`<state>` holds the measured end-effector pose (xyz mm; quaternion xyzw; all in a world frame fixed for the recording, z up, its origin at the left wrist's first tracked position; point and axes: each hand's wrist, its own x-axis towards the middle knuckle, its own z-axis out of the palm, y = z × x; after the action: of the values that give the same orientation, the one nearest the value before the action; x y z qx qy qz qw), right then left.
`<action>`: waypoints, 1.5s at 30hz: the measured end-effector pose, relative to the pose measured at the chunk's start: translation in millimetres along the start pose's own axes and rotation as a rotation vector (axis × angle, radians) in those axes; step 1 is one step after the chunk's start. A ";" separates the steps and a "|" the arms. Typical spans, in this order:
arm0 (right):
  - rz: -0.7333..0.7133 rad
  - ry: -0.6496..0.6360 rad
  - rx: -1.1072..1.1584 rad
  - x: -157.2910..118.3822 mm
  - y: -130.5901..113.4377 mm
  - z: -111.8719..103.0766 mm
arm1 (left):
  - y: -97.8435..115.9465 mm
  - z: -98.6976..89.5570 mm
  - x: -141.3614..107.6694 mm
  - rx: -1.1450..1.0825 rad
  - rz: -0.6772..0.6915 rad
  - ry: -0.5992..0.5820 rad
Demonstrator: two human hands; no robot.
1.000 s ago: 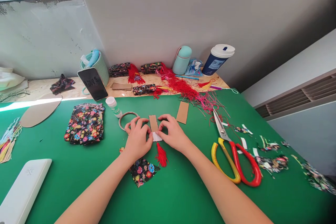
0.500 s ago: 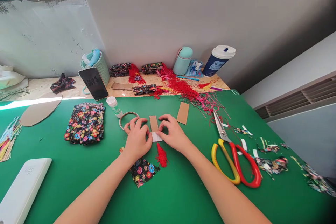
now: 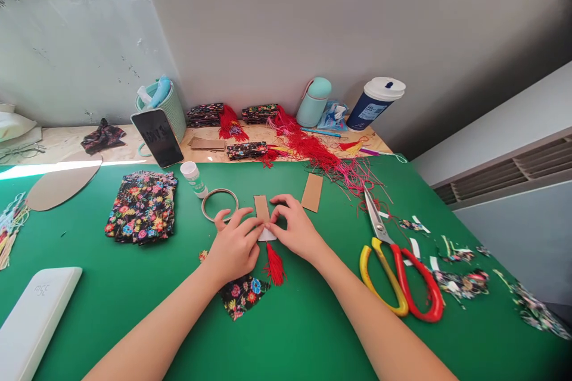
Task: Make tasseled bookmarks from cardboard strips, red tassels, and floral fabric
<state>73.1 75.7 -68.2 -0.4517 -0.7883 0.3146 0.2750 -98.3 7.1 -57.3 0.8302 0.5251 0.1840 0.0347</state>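
A small cardboard strip (image 3: 261, 208) lies on the green mat, with a white piece (image 3: 267, 235) across its lower end. Below that hangs a red tassel (image 3: 274, 265). My left hand (image 3: 236, 245) reaches in from the left, its fingertips on the white piece's upper edge. From the right, my right hand (image 3: 294, 227) touches the same spot with thumb and fingers bent together. A floral black cloth piece (image 3: 245, 296) lies partly under my left hand. The tape roll (image 3: 220, 205) is just beyond my left fingers.
Scissors (image 3: 393, 262) with red and yellow handles lie at right, near cloth scraps (image 3: 465, 281). A floral cloth stack (image 3: 142, 207), glue stick (image 3: 193, 180) and power bank (image 3: 40, 318) are at left. Another cardboard strip (image 3: 311, 192) lies beyond my right hand.
My left fingers have moved right and extended across to the top of the white piece, near my right fingertips. My right hand has barely moved. The view has shifted slightly.
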 end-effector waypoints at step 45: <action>0.216 0.091 0.063 -1.2 -5.4 6.1 | -8.0 -9.4 3.0 0.093 0.199 -0.144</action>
<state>66.3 71.0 -68.3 -0.5388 -0.7116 0.3460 0.2889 -107.2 12.1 -49.8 0.8900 0.4442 0.1019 0.0155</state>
